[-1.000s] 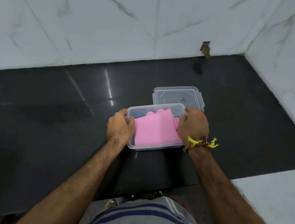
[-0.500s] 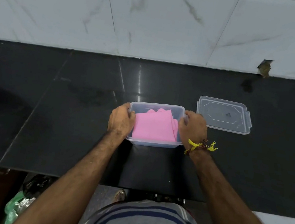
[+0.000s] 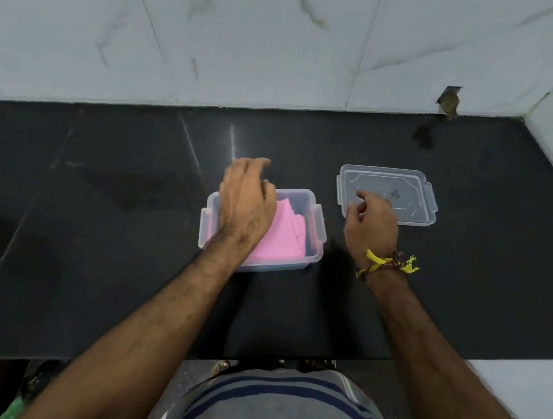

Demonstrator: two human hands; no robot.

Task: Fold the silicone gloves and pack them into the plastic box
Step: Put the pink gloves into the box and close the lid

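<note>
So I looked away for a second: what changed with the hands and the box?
Both hands let go of the plastic box's ends. The left hand now hovers over the pink gloves; the right hand moved right, to the lid. Gloves still packed, lid still off.

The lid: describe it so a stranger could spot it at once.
On the black countertop, look right of the clear plastic box holding pink gloves. The lid lies flat there, under the right hand: clear, shallow, empty.
</note>
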